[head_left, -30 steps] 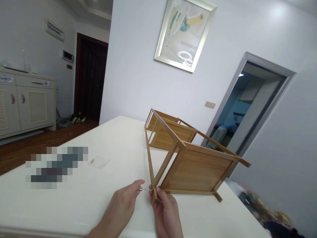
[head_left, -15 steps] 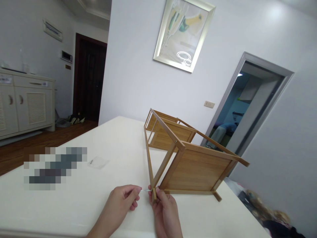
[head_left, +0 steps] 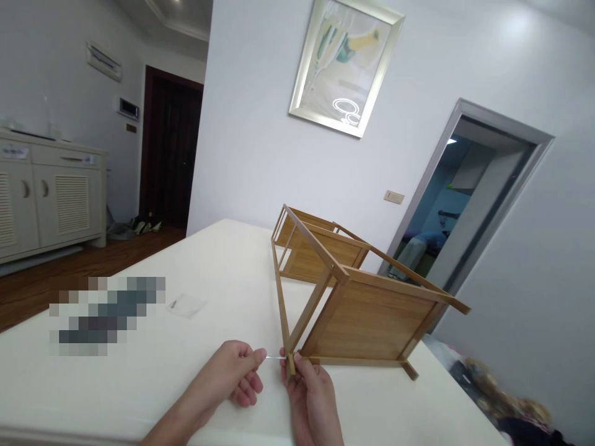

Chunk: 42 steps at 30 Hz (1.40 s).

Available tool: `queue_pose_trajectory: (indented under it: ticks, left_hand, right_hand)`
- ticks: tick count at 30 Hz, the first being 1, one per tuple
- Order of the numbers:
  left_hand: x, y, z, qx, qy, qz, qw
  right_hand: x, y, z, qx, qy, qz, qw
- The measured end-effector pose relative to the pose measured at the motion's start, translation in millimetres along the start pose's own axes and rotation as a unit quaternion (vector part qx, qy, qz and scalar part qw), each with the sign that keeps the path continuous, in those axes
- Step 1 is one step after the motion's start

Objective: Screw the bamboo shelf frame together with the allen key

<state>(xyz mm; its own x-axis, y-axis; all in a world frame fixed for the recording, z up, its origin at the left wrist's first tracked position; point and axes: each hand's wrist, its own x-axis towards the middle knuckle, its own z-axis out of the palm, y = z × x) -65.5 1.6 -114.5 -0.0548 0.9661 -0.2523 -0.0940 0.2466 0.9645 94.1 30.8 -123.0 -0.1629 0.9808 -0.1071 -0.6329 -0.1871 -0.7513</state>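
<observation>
A wooden shelf rack (head_left: 372,316) with slim legs and several panels lies on its side on the white table (head_left: 223,266). My left hand (head_left: 232,371) pinches a thin silvery rod that looks like a hex key (head_left: 275,357); its grip end is hidden by my fingers. The rod's far tip meets the near end of the rack's leg (head_left: 290,367). Around that same leg end, my right hand (head_left: 312,390) is closed, thumb on one side and fingertips on the other. A small metal bolt head (head_left: 333,266) shows at the upper joint.
A small clear plastic bag (head_left: 186,305) with a tiny dark piece lies left of the rack. Further left, a patch of the table is pixelated. A wall stands behind, with a doorway (head_left: 458,186) at right. Piled cloth items (head_left: 506,396) lie beyond the table's right edge.
My left hand has turned, its lower fingers loosening and dropping while thumb and forefinger stay on the rod. My right hand and the rack hold still; the view has shifted slightly.
</observation>
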Motion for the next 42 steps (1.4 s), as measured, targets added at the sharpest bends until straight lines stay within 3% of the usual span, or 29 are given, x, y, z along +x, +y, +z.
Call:
queue_pose_trajectory:
  ticks: [4,8,12,15,18,21,23,25,26,28,31,33,36,39,42]
  left_hand:
    - [2.2,0.5,-4.2,0.008,-0.035,-0.017,0.999]
    - [4.1,-3.9,-3.1,-0.006,-0.02,0.011,1.0]
    - [7.2,-9.2,3.4,0.022,0.019,0.086,0.996]
    - [6.7,-12.7,7.4,0.113,0.056,0.193,0.973]
    - [4.4,-20.4,7.4,0.242,0.116,0.347,0.899]
    - [3.5,-33.2,3.9,0.349,0.168,0.501,0.774]
    - [3.0,-41.0,1.5,0.394,0.198,0.55,0.709]
    - [0.9,-44.7,0.6,0.411,0.207,0.558,0.69]
    - [-0.9,-44.7,0.8,0.406,0.199,0.546,0.705]
    - [-5.0,-41.4,2.2,0.37,0.164,0.483,0.776]
    - [-8.7,-33.4,4.5,0.248,0.11,0.312,0.91]
    - [-7.9,-29.0,4.9,0.156,0.093,0.215,0.959]
    - [-5.0,-24.3,4.3,0.096,0.071,0.16,0.98]
    - [-4.6,-21.2,4.4,0.107,0.046,0.166,0.979]
    - [-6.5,-21.4,5.9,0.129,0.058,0.184,0.973]
  right_hand:
    - [0.5,0.5,-0.9,0.005,-0.003,0.005,1.0]
    - [1.3,0.2,-0.9,0.01,-0.004,0.012,1.0]
    - [1.4,-0.3,-0.8,0.004,-0.003,0.014,1.0]
    - [1.2,-0.6,-1.1,0.001,-0.002,0.016,1.0]
    - [1.0,-0.6,-1.0,0.01,0.0,0.017,1.0]
    - [0.8,-0.7,-0.5,0.017,0.003,0.012,1.0]
    - [0.6,-0.9,-0.1,0.016,0.005,0.01,1.0]
    - [0.6,-0.9,0.1,0.013,0.004,0.012,1.0]
    - [0.6,-0.9,0.2,0.012,0.003,0.013,1.0]
    - [0.7,-0.6,0.5,0.011,0.001,0.015,1.0]
    - [1.0,-0.3,0.9,0.01,-0.001,0.017,1.0]
    - [1.1,-0.3,0.8,0.007,-0.002,0.016,1.0]
    - [1.3,-0.4,0.6,0.002,-0.002,0.015,1.0]
    - [1.6,-0.5,0.7,0.0,-0.001,0.016,1.0]
    - [1.9,-0.6,0.9,0.003,0.002,0.016,1.0]
